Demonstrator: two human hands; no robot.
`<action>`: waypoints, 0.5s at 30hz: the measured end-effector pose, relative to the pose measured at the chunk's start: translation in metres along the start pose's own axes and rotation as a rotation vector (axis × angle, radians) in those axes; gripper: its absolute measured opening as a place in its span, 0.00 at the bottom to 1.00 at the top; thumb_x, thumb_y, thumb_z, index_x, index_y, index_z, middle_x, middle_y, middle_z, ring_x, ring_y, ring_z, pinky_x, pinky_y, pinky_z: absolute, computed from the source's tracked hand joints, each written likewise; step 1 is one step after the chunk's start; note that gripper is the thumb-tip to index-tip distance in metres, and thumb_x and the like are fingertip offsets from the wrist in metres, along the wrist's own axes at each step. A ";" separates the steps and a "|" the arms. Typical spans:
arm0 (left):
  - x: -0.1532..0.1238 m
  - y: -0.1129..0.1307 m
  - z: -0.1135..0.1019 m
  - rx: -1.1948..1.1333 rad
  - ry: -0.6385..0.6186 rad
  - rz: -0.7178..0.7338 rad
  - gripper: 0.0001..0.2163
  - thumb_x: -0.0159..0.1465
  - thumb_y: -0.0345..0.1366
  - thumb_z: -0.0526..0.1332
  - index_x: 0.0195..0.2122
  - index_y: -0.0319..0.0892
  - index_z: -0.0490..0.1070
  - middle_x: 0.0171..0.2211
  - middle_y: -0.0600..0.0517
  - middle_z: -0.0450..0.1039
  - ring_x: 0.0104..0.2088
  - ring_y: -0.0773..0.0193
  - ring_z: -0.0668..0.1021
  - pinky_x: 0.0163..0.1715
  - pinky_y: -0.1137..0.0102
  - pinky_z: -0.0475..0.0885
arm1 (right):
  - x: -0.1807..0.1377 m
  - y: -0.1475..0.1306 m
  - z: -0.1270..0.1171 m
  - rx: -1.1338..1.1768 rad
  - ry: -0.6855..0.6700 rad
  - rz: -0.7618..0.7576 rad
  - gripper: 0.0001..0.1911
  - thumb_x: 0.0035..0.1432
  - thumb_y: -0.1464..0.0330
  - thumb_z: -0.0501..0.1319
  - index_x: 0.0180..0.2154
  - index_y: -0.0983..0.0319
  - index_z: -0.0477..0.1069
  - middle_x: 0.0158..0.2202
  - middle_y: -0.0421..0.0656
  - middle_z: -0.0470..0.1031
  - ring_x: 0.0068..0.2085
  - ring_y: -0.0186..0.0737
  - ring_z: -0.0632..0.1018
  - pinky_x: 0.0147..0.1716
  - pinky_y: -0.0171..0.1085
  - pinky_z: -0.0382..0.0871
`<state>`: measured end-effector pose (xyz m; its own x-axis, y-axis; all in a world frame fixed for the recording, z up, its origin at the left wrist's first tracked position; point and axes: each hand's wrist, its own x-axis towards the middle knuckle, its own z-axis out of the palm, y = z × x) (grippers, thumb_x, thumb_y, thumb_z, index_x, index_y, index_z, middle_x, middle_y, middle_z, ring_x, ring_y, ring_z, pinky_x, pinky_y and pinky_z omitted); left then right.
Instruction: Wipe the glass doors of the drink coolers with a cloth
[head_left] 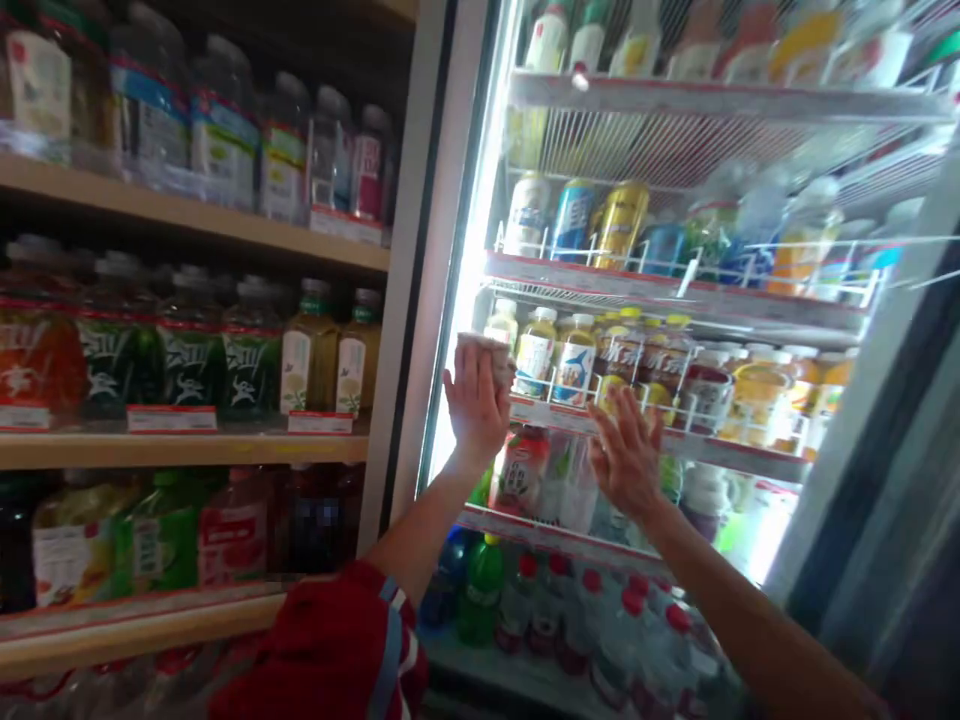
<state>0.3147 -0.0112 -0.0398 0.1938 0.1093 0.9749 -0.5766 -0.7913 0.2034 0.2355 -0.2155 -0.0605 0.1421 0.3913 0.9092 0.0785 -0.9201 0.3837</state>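
Observation:
My left hand point(474, 410) reaches into a lit drinks fridge, fingers curled round a pale bottle point(491, 350) at the left end of the third wire shelf point(739, 458). The bottle's top shows just above my fingertips, beside yellow-capped juice bottles point(536, 350). My right hand point(626, 455) is open with fingers spread, holding nothing. It sits in front of that shelf's rim, near brown tea bottles point(626, 355). A red-labelled bottle point(521, 470) stands on the shelf below, between my two hands.
The fridge door point(885, 450) stands open at the right. Cans point(619, 225) fill the shelf above, and red-capped water bottles point(630, 620) the bottom. Left of the fridge frame point(409, 300), wooden shelves point(187, 450) hold several rows of bottled drinks.

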 end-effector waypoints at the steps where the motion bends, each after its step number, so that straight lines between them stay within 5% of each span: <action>1: -0.001 0.006 0.001 0.006 0.004 0.027 0.25 0.67 0.37 0.47 0.64 0.34 0.49 0.65 0.40 0.49 0.67 0.55 0.46 0.65 0.53 0.44 | 0.002 0.001 0.000 0.015 0.002 -0.006 0.35 0.61 0.70 0.52 0.65 0.51 0.40 0.67 0.46 0.49 0.66 0.49 0.54 0.62 0.56 0.43; 8: -0.006 0.021 -0.001 0.061 -0.057 0.375 0.24 0.67 0.37 0.48 0.63 0.37 0.51 0.63 0.40 0.55 0.66 0.56 0.49 0.64 0.53 0.48 | 0.000 -0.001 0.002 0.132 0.091 -0.034 0.34 0.60 0.72 0.52 0.65 0.55 0.43 0.65 0.48 0.54 0.65 0.47 0.55 0.63 0.56 0.42; 15: 0.026 -0.020 -0.011 0.104 0.137 0.079 0.25 0.67 0.39 0.48 0.64 0.38 0.50 0.64 0.38 0.50 0.66 0.55 0.50 0.63 0.53 0.48 | -0.003 -0.001 0.003 0.193 0.187 0.011 0.29 0.60 0.72 0.53 0.62 0.58 0.51 0.62 0.50 0.59 0.65 0.46 0.56 0.63 0.55 0.43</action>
<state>0.3223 0.0144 -0.0176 0.0372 0.1197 0.9921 -0.4987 -0.8581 0.1223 0.2376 -0.2153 -0.0639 -0.0393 0.3546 0.9342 0.2674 -0.8971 0.3517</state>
